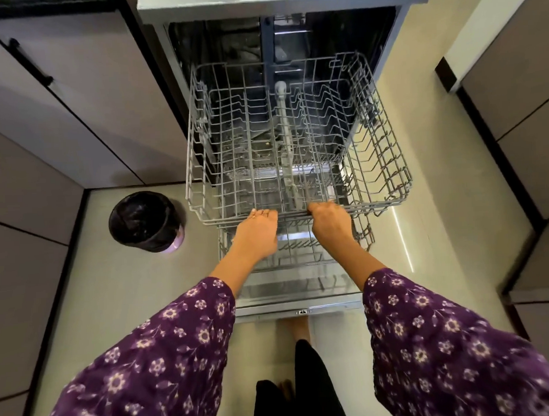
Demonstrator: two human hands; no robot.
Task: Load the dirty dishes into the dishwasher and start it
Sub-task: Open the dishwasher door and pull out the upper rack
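Note:
The dishwasher [179,83] stands open in front of me, its door [302,304] folded down flat near my feet. The grey wire upper rack [387,146] is slid out over the door and holds no dishes. My left hand [258,232] grips the rack's front rail left of centre. My right hand [330,222] grips the same rail right of centre. Below the hands, the lower rack [300,254] shows, also without dishes. No dirty dishes are in view.
A round bin [146,219] with a black liner stands on the floor left of the dishwasher. Grey cabinets [58,123] line the left side, and more cabinets [521,118] the right. A pale counter edge [283,0] tops the dishwasher. My feet are below the door.

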